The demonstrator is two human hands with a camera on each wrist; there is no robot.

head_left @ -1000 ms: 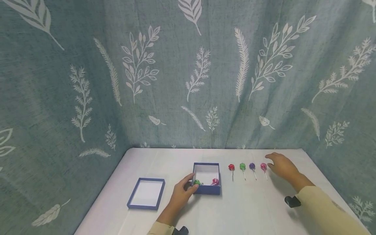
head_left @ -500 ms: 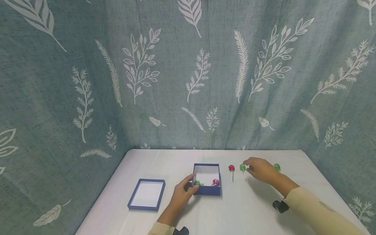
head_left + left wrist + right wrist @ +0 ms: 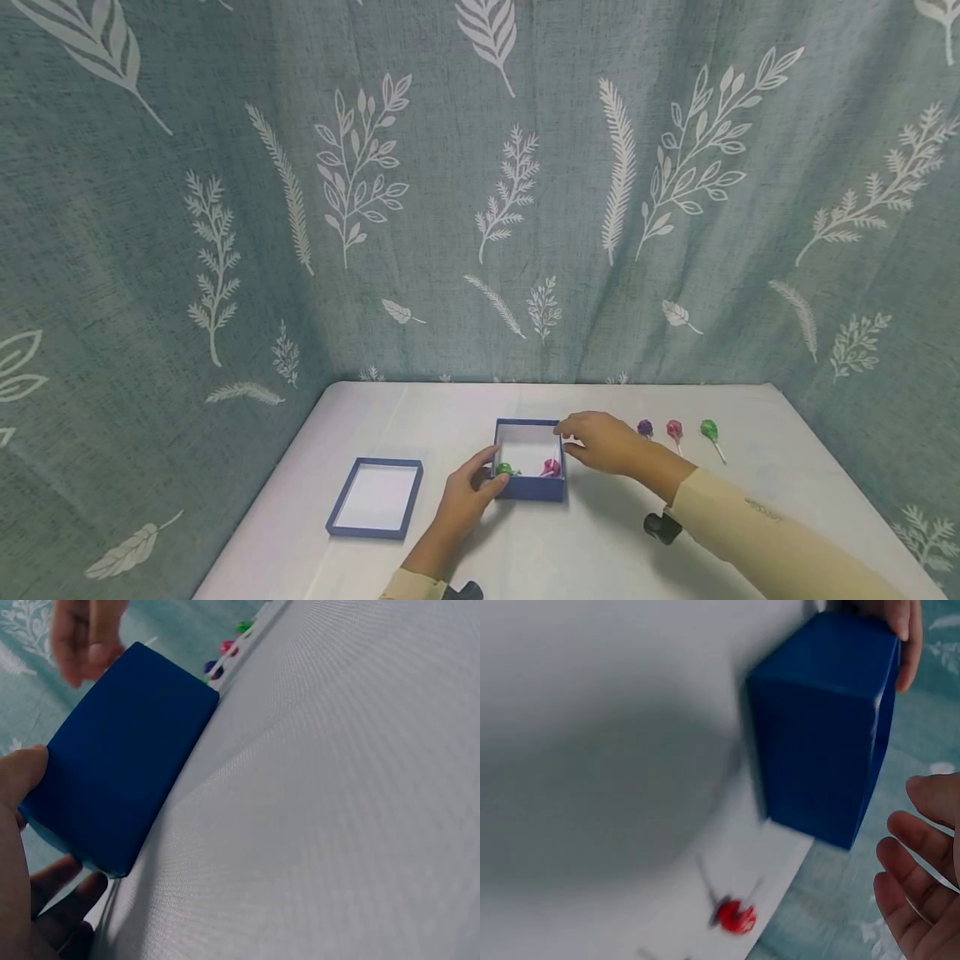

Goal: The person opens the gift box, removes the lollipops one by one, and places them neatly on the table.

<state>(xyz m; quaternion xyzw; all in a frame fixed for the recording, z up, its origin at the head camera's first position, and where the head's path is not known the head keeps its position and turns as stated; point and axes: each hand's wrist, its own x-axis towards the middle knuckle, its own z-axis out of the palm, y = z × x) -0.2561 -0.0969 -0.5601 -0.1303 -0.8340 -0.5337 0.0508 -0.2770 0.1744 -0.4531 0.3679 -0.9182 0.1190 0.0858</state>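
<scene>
A blue open box [image 3: 530, 488] with a white inside stands on the table. A green lollipop [image 3: 505, 469] and a pink lollipop [image 3: 551, 467] lie inside it, towards the front. My left hand [image 3: 467, 496] grips the box's left side, its thumb at the front corner. My right hand [image 3: 603, 443] hovers by the box's right wall; in the right wrist view its fingers [image 3: 919, 832] are loosely bent and hold nothing. A red lollipop [image 3: 736, 916] lies on the table beside the box in the right wrist view; in the head view the right hand hides it.
Right of the box a purple lollipop [image 3: 645, 428], a pink lollipop [image 3: 675, 429] and a green lollipop [image 3: 710, 431] lie in a row. The box's blue-rimmed lid [image 3: 374, 498] rests at the left, white inside up. A patterned curtain [image 3: 450, 208] surrounds the white table [image 3: 600, 550].
My right hand has swept left from the row's right end, over the lollipops, to the box's right wall. The left hand and box have stayed in place.
</scene>
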